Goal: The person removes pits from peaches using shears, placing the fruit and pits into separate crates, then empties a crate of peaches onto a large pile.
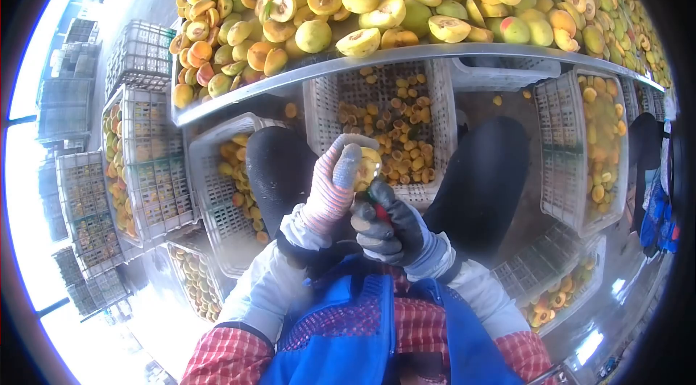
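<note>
My left hand (335,185), in a striped glove, is closed around a cut yellow peach half (368,169) in front of my lap. The cut face is turned to the right. Just below and to the right, my right hand (388,229), in a grey-black glove, grips a small tool with a red handle (381,212). The tool's working end meets the fruit, but its exact shape is hidden by the fingers and the peach. Between my knees stands a white plastic crate (324,113) with yellow peach pieces (402,146) lying in it.
A metal-edged table (254,91) heaped with whole and halved peaches (312,35) runs across the front. Crates of fruit stand on both sides, among them a left crate (210,146) and a right crate (558,146). Another person's blue clothing (656,211) shows at the far right.
</note>
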`<state>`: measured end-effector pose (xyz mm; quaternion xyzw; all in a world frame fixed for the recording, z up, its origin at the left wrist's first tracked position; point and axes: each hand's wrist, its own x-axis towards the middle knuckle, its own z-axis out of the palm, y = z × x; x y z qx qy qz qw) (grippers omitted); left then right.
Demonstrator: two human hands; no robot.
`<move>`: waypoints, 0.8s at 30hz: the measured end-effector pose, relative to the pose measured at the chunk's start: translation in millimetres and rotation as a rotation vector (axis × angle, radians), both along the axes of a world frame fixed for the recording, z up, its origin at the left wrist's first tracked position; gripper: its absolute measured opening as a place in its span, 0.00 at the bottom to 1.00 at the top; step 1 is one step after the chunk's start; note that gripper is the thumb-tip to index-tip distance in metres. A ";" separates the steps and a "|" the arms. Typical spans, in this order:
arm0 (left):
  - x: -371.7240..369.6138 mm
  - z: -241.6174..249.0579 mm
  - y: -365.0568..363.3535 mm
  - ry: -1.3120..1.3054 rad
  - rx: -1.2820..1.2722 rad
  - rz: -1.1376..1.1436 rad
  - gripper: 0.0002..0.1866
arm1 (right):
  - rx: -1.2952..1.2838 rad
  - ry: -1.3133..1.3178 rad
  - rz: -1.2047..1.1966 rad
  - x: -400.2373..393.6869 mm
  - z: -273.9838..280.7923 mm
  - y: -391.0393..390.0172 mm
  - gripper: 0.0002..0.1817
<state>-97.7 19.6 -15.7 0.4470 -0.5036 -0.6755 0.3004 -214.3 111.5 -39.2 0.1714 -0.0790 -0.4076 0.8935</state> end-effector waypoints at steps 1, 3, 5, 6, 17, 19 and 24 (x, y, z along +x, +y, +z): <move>-0.5 -0.3 1.6 0.026 0.033 0.005 0.19 | 0.021 -0.066 0.003 1.3 1.9 -0.1 0.23; -3.4 -1.0 2.4 0.082 0.096 0.013 0.19 | 0.060 -0.194 0.006 1.1 5.7 -2.0 0.22; -3.2 -4.0 2.4 0.095 0.133 -0.001 0.19 | 0.046 -0.291 -0.004 1.3 4.9 -2.5 0.22; -2.9 -6.5 2.0 0.107 0.155 -0.004 0.19 | 0.037 -0.338 -0.007 1.3 4.5 -3.3 0.22; -5.6 0.5 17.5 0.314 0.628 0.517 0.15 | -0.013 -0.371 -0.286 -8.6 -0.4 -8.1 0.23; 17.5 22.5 15.1 0.115 0.373 0.530 0.17 | 0.121 -0.292 -0.260 -12.1 -22.5 -6.3 0.24; 130.1 37.4 -30.4 -0.486 -0.541 0.775 0.17 | 0.031 0.196 -0.460 -23.3 -18.5 -17.9 0.23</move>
